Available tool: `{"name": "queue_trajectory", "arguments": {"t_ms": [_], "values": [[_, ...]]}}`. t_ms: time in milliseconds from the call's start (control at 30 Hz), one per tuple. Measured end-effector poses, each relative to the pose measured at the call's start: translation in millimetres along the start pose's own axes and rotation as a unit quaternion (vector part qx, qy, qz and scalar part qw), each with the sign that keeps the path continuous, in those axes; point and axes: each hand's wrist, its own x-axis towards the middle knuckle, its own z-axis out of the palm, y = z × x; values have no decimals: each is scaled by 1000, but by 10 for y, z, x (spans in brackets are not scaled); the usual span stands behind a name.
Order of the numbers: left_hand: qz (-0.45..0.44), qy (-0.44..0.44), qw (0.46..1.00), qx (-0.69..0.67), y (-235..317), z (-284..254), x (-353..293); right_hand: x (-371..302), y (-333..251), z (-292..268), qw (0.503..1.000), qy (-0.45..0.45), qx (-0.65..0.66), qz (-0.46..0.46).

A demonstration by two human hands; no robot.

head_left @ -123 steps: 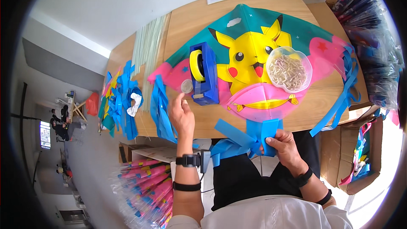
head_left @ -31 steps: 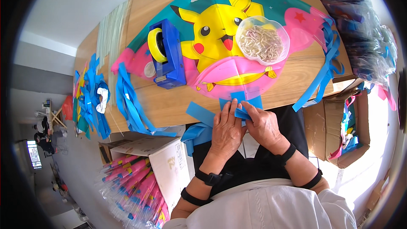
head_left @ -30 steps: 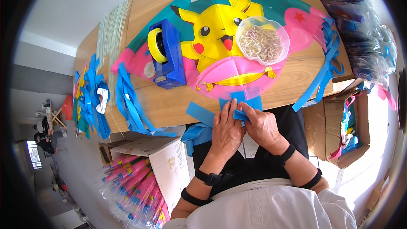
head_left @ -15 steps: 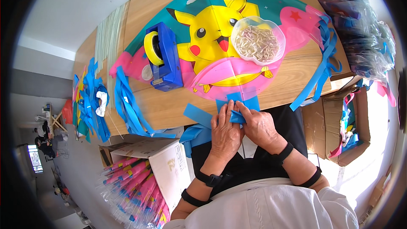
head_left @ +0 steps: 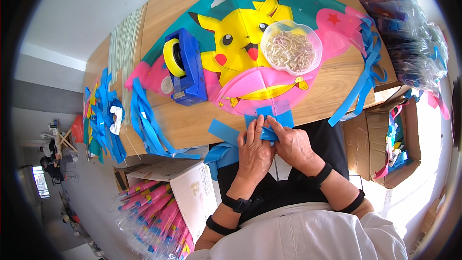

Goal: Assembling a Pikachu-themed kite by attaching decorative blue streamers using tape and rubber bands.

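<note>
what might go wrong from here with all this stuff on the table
The open tub of small pieces sits on the printed sheet, so a tug on the sheet might spill it. Loose blue strips droop over the table edge beside the left hand and could snag.

Kite (head_left: 236, 60): teal and pink, yellow cartoon print, centre crease, spread flat, nose toward 12 o'clock. Blue tail strip (head_left: 285, 117) at its 6 o'clock, partly hidden. Loose blue streamers (head_left: 143, 119) at 8 and 3–4 o'clock.
</note>
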Motion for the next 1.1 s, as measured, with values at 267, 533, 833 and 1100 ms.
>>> {"name": "queue_trajectory", "arguments": {"t_ms": [267, 533, 833, 1100], "values": [[0, 2, 1000, -14, 0, -22, 7, -11, 3, 22, 1000, 10, -4, -1], [-61, 189, 975, -101, -439, -464, 30, -43, 23, 50, 999, -31, -44, 1], [-382, 223, 817, -369, -1651, -1214, 489, -25, -41, 31, 998, -20, -57, -20], [-436, 131, 772, -443, -1690, -1258, 748, -39, -5, 49, 998, -11, -60, -25]]}}
